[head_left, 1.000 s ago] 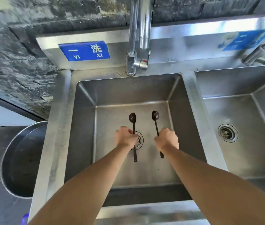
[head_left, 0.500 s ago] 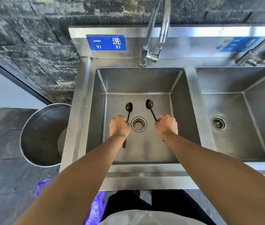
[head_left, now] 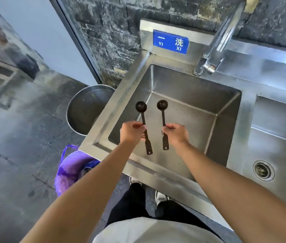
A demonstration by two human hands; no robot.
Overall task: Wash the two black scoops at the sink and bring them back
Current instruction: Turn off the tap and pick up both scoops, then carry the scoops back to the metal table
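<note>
Head view puts you over the left basin [head_left: 182, 95] of a steel double sink, and your two grips hang above its near-left corner. Past your fingers the basin floor lies bare; its near rim runs under your forearms, and its left rim sits just outside your left hand [head_left: 132, 132]. To the right of your right hand [head_left: 177, 135] a steel divider separates this basin from the second basin [head_left: 279, 130], whose drain [head_left: 263, 170] shows near its front. One faucet [head_left: 216, 44] stands beyond your right grip at the back ledge, beside a blue sign [head_left: 170, 42].

You hold two black scoops, one per hand. The left scoop [head_left: 143, 120] is pinched mid-handle between thumb and fingers of your closed left grip, bowl pointing away from you, perforated handle end hanging toward you below the hand. The right scoop [head_left: 163, 118] is pinched the same way in your closed right grip. The scoops lie near parallel, close together but apart, both in the air above the basin.

Both arms reach forward, nearly straight, hands level with each other.

Left of your left grip, off the sink, one steel bucket [head_left: 86, 109] stands on the floor, with one purple bag [head_left: 70, 169] nearer you.
</note>
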